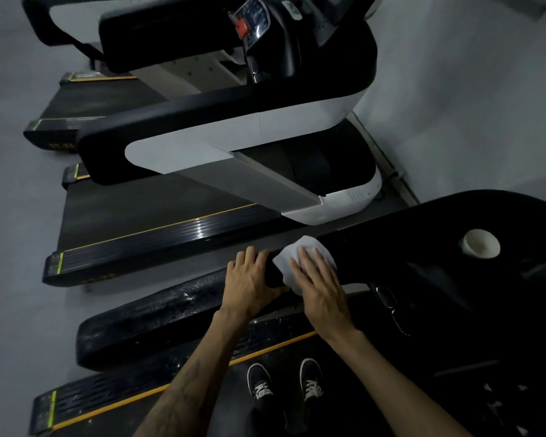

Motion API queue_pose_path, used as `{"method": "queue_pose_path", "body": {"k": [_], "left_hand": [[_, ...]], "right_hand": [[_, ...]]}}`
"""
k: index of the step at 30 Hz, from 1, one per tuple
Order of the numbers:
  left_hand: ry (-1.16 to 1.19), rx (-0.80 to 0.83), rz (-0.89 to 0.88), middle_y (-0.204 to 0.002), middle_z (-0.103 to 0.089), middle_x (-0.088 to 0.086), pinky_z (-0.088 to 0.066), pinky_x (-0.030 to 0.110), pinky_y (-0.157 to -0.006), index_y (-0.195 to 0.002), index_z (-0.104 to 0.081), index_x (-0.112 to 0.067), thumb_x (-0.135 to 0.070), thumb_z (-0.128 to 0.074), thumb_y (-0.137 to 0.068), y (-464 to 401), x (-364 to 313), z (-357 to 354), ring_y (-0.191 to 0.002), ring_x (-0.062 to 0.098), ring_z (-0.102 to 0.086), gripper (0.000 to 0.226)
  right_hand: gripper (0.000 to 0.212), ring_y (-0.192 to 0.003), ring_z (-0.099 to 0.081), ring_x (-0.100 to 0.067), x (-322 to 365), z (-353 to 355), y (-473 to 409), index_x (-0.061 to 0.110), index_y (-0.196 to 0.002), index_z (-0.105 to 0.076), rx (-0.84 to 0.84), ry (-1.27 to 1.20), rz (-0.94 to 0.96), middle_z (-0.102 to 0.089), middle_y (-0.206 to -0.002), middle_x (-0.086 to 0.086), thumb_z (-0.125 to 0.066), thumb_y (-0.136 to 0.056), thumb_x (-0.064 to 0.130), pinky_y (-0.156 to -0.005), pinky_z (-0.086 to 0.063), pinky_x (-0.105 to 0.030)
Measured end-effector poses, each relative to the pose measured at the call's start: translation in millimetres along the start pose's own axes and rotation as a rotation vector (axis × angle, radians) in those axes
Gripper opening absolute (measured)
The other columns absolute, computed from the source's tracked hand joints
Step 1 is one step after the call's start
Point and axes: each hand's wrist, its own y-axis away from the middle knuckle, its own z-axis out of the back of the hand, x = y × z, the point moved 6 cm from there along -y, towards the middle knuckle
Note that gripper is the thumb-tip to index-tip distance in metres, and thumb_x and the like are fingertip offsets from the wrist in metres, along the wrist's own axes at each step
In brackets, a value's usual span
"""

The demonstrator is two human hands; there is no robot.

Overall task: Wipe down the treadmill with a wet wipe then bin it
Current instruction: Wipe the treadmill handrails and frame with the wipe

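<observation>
**Wet wipe pressed to the treadmill handrail**

Where the black handrail (375, 260) of the near treadmill (177, 313) runs out toward its free end, a white wet wipe (292, 257) lies draped over the rail's top and side. The right hand (320, 287) rests flat on the wipe, fingers straight and slightly spread, pressing it against the rail. The left hand (249, 282) sits just beside it, fingers curled over the rail's end and thumb beneath, gripping the bar itself, with its fingertips touching the wipe's edge. Both forearms reach in from below. The person's dark shoes with white laces (284, 381) stand on the belt below the hands. A white cup (479, 244) sits in the console tray to the right. Two further treadmills (158, 222) stand parallel beyond, on a grey floor (13, 216).
</observation>
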Motion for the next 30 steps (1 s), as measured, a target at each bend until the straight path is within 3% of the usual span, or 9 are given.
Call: {"method": "queue_pose_path", "body": {"k": [3, 7, 9, 12, 15, 18, 21, 26, 30], "left_hand": [[0.030, 0.035, -0.033, -0.131, -0.047, 0.004, -0.043, 0.038, -0.097, -0.149, -0.043, -0.021, -0.064, -0.076, -0.079, 0.3, 1.2, 1.4, -0.117, 0.024, -0.048, 0.088], [0.051, 0.031, -0.038, -0.140, -0.046, 0.004, -0.036, 0.039, -0.112, -0.152, -0.041, -0.018, -0.060, -0.078, -0.079, 5.1, 11.9, 6.2, -0.129, 0.024, -0.046, 0.092], [0.045, -0.004, -0.039, -0.142, -0.049, 0.006, -0.033, 0.043, -0.118, -0.148, -0.047, -0.015, -0.061, -0.079, -0.077, 9.5, 18.8, 7.5, -0.132, 0.025, -0.047, 0.090], [0.053, 0.003, -0.031, -0.147, -0.051, 0.005, -0.028, 0.043, -0.123, -0.149, -0.046, -0.016, -0.064, -0.075, -0.080, 13.4, 26.2, 5.3, -0.138, 0.024, -0.047, 0.088], [0.069, 0.027, -0.032, -0.156, -0.046, 0.002, -0.022, 0.038, -0.124, -0.155, -0.038, -0.019, -0.066, -0.069, -0.085, 14.1, 28.2, 5.3, -0.144, 0.019, -0.042, 0.089], [0.057, 0.028, -0.045, -0.159, -0.044, 0.001, -0.021, 0.038, -0.125, -0.156, -0.036, -0.019, -0.068, -0.067, -0.086, 13.2, 33.0, 10.3, -0.147, 0.018, -0.040, 0.091], [0.022, 0.041, -0.043, -0.163, -0.039, 0.001, -0.014, 0.039, -0.128, -0.158, -0.034, -0.021, -0.073, -0.062, -0.085, 16.6, 43.8, 10.2, -0.151, 0.018, -0.032, 0.094], [0.010, 0.035, -0.023, -0.163, -0.038, 0.001, -0.011, 0.039, -0.127, -0.158, -0.034, -0.021, -0.078, -0.058, -0.085, 23.3, 57.2, 11.5, -0.153, 0.019, -0.029, 0.096], [0.039, 0.039, -0.017, -0.164, -0.036, 0.001, -0.016, 0.038, -0.126, -0.159, -0.031, -0.021, -0.076, -0.058, -0.086, 27.7, 59.7, 10.8, -0.153, 0.018, -0.030, 0.095]], "right_hand": [[0.060, -0.154, -0.026, -0.030, -1.2, -2.3, -14.0, 0.014, -0.155, -0.042, 0.054, 0.045, 0.104, -0.034, -0.164, -0.011, -0.039, -0.095, 0.009, -0.122, -0.026, -0.049], [0.049, -0.154, -0.026, -0.030, -13.2, 2.8, -12.3, 0.011, -0.153, -0.043, 0.009, 0.058, -0.072, -0.034, -0.164, -0.013, -0.034, -0.107, 0.023, -0.122, -0.032, -0.048], [0.050, -0.156, -0.020, -0.032, -3.5, -1.5, -1.1, 0.011, -0.155, -0.041, -0.018, 0.050, -0.101, -0.030, -0.166, -0.012, -0.040, -0.105, 0.018, -0.124, -0.027, -0.048], [0.062, -0.156, -0.020, -0.031, 13.4, -9.2, -1.0, 0.015, -0.156, -0.042, 0.013, 0.019, 0.013, -0.030, -0.166, -0.008, -0.041, -0.095, 0.006, -0.125, -0.022, -0.047], [0.059, -0.154, -0.026, -0.028, 10.5, -7.7, -17.9, 0.018, -0.155, -0.045, 0.069, 0.045, 0.066, -0.036, -0.164, -0.008, -0.040, -0.097, 0.010, -0.122, -0.029, -0.049], [0.051, -0.155, -0.024, -0.028, 1.3, -3.7, -18.5, 0.017, -0.154, -0.045, 0.053, 0.051, -0.073, -0.035, -0.164, -0.009, -0.032, -0.106, 0.028, -0.122, -0.032, -0.050], [0.052, -0.156, -0.020, -0.032, 9.5, -7.0, -4.2, 0.014, -0.155, -0.042, 0.021, 0.074, -0.170, -0.031, -0.165, -0.012, -0.032, -0.106, 0.026, -0.124, -0.028, -0.050], [0.050, -0.154, -0.026, -0.029, 15.9, -7.7, -25.4, 0.019, -0.152, -0.048, 0.097, 0.060, -0.038, -0.038, -0.163, -0.009, -0.032, -0.106, 0.029, -0.124, -0.027, -0.049], [0.051, -0.154, -0.027, -0.027, 5.3, -1.5, -28.6, 0.017, -0.152, -0.047, 0.065, 0.091, -0.107, -0.038, -0.162, -0.010, -0.030, -0.107, 0.034, -0.125, -0.026, -0.048]]}}
